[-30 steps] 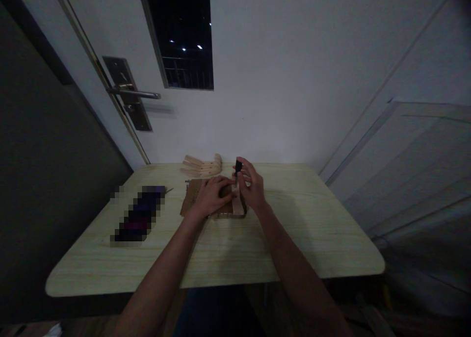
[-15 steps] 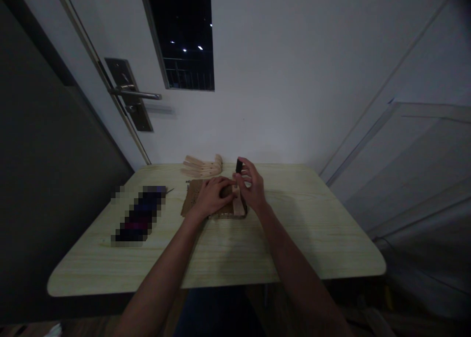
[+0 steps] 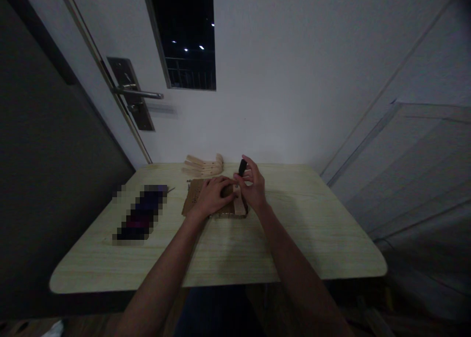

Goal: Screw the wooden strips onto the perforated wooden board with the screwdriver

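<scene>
My right hand (image 3: pixel 253 187) is closed round the black handle of a screwdriver (image 3: pixel 242 168), which stands nearly upright, tilted a little to the right, over the far end of a flat wooden piece (image 3: pixel 239 204). The screwdriver's tip is hidden by my fingers. My left hand (image 3: pixel 213 194) rests over a sheet of brown cardboard (image 3: pixel 190 199), its thumb and forefinger holding the wooden piece on the cardboard's right side. Several wooden strips joined in a fan (image 3: pixel 203 166) lie just beyond the cardboard.
A blurred dark item (image 3: pixel 142 212) lies on the left of the pale wooden table (image 3: pixel 331 248), with a thin pointed object (image 3: pixel 171 190) beside it. A white door with a metal handle (image 3: pixel 143 95) stands right behind the table.
The top of the screwdriver handle has tipped slightly to the right, and my right fingers have shifted on it. My left hand keeps its place on the wooden piece.
</scene>
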Motion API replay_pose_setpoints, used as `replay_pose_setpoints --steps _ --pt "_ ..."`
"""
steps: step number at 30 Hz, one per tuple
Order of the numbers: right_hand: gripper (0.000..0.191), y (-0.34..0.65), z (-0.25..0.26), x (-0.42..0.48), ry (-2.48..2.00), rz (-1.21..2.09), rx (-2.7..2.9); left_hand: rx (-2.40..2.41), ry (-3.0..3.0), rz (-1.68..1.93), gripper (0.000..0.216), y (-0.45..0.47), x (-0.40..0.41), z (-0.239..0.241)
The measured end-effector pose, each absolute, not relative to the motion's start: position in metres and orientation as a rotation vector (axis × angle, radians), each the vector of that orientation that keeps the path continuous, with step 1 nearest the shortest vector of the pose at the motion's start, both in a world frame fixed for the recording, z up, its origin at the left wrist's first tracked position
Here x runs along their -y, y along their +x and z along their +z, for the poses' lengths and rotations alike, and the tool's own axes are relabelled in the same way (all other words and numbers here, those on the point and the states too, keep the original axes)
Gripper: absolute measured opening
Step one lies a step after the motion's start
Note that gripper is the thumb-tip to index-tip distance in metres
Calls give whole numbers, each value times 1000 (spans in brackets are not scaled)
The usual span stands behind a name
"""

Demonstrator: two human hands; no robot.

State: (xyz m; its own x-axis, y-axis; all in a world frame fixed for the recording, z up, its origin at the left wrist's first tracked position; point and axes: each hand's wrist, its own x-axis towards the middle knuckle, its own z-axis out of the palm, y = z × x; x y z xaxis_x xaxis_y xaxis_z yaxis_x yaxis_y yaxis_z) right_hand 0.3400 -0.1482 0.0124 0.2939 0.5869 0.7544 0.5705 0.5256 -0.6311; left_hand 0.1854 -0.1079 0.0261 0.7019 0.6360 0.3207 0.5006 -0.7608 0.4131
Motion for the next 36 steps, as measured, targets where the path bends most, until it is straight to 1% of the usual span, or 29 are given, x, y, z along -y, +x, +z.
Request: replay_pose_setpoints --steps 3,11,21,29,36 --pt "50 340 15 151 -1116 2 1381 -893 2620 662 40 185 108 26" --pt "47 341 19 157 -1066 152 1454 -911 2607 656 41 185 109 27" --pt "45 342 14 149 -1135 46 1376 -910 2612 635 42 185 109 27" --pt "44 343 16 155 -1102 107 1458 -904 2611 637 41 184 109 27" --pt "46 341 13 149 -1104 23 1406 -888 2612 647 40 184 109 27"
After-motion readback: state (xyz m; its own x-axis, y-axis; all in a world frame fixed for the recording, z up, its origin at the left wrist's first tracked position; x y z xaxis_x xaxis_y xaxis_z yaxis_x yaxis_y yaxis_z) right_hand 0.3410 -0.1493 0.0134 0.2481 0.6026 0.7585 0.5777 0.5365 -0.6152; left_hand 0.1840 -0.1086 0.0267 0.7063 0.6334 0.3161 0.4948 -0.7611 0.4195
